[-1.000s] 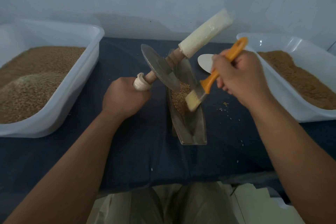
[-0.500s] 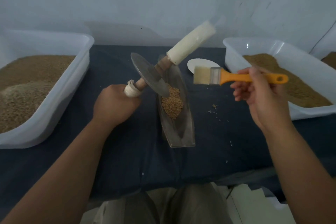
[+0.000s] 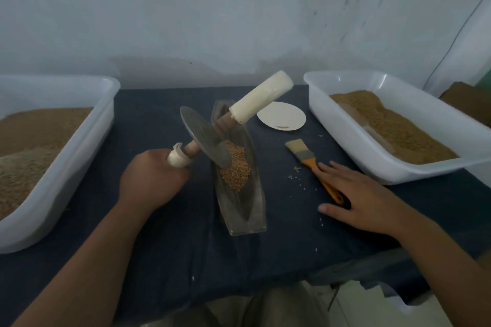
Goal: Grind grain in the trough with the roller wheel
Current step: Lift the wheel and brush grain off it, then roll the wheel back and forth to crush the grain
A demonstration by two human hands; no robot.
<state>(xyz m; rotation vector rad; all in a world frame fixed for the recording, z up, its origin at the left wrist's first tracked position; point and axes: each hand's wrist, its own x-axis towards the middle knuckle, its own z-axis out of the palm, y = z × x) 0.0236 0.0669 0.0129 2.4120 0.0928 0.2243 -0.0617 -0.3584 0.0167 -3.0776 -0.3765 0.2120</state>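
While my left hand grips the roller, axle slanting up-right across the trough running away from me, my right hand lies flat on the brush.

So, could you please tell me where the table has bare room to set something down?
Bare cloth: between the left tub and the left hand, and along the near edge below the trough. Right of it is crowded: brush, right hand, white disc.
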